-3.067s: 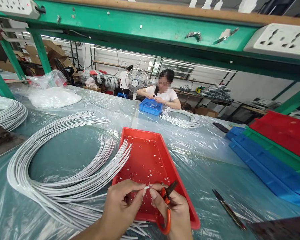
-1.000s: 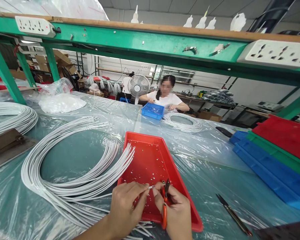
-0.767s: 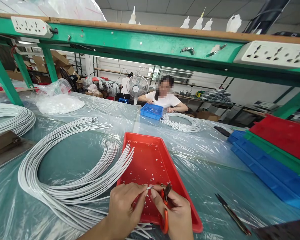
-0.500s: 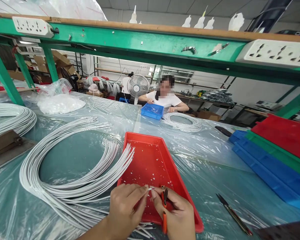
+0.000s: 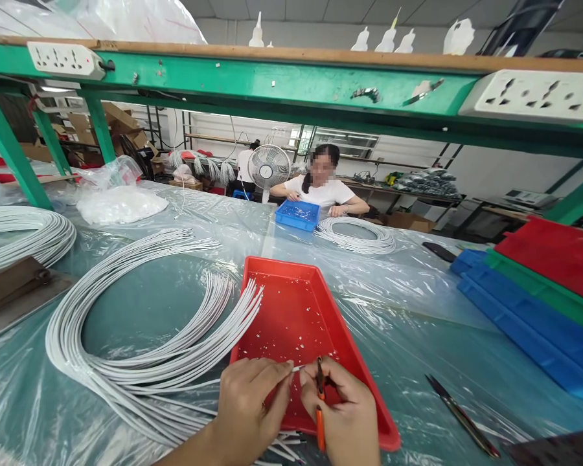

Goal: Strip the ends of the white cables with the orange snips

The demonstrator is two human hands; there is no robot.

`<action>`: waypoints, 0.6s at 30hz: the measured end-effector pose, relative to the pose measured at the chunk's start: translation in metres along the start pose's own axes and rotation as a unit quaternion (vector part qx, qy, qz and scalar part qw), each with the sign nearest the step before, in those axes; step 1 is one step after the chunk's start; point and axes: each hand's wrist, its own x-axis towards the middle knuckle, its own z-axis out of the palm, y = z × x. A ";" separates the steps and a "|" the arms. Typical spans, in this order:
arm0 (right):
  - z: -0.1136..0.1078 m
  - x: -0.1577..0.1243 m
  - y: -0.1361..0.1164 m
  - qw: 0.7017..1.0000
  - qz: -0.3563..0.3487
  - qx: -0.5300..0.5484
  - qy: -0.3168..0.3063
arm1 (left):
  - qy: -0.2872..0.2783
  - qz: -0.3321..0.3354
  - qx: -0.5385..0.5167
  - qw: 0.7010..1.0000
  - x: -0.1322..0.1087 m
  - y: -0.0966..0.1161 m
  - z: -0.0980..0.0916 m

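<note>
My left hand (image 5: pixel 255 395) pinches a white cable near its end, above the near part of a red tray (image 5: pixel 284 285). Close beside it, my right hand (image 5: pixel 347 404) is closed around small pliers or cutters with orange handles (image 5: pixel 320 427); its thumb and forefinger meet at the cable's tip. The exact jaw type is hard to make out. Small white scraps lie in the tray. Left of my hands lies a coiled bundle of white cables (image 5: pixel 72 317), with some of its ends resting over the tray's left rim.
Tweezers (image 5: pixel 461 414) lie on the plastic-covered table to the right. Stacked blue, green and red trays (image 5: pixel 529 323) stand beyond them. Another cable coil (image 5: pixel 29 239) is at far left. Across the table sits a person with a blue tray (image 5: pixel 296 223). A green shelf beam (image 5: pixel 214 81) crosses overhead.
My hands have shifted very slightly right, and the right thumb and fingers have changed position a little at the cable tip. The view has moved slightly.
</note>
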 end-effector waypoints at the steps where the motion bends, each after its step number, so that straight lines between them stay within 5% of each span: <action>1: -0.001 0.000 0.002 1.000 -0.001 0.000 0.001 | -0.001 -0.006 -0.008 1.000 0.000 0.000 0.000; 10: -0.007 0.003 0.008 0.998 -0.013 0.061 -0.030 | 0.004 -0.038 -0.038 0.999 0.000 -0.003 0.000; 18: -0.003 0.000 0.002 0.998 -0.025 0.051 0.020 | 0.013 -0.006 -0.007 1.000 0.001 -0.002 0.000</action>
